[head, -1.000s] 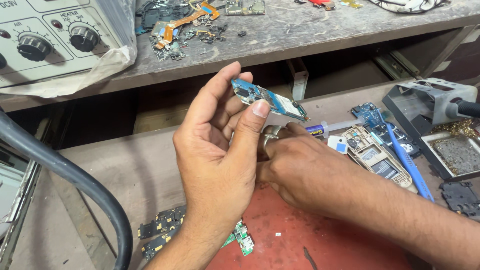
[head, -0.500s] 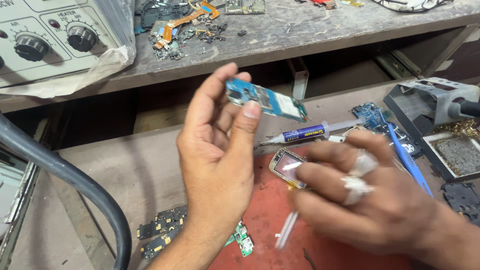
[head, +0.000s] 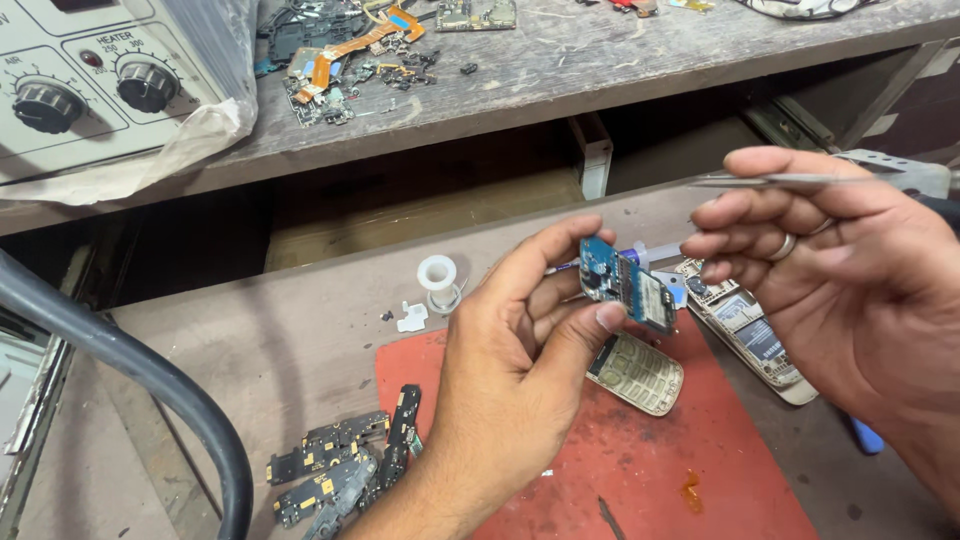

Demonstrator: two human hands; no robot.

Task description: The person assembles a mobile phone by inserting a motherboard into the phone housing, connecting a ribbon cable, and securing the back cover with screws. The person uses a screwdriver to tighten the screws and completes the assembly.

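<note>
Boards [head: 340, 465] lie lower left; my left hand [head: 510, 400] pinches a board [head: 627, 285], right hand [head: 850, 270] grips tweezers [head: 790, 181] above phones [head: 745, 340].

Keypad [head: 636, 373] on mat [head: 700, 470], board scraps [head: 345, 465] to its left

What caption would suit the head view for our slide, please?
Left hand pinches a small blue circuit board above a red mat while the right hand holds metal tweezers.

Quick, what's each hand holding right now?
Left hand: closed on a small blue circuit board.
Right hand: closed on thin metal tweezers.
</note>
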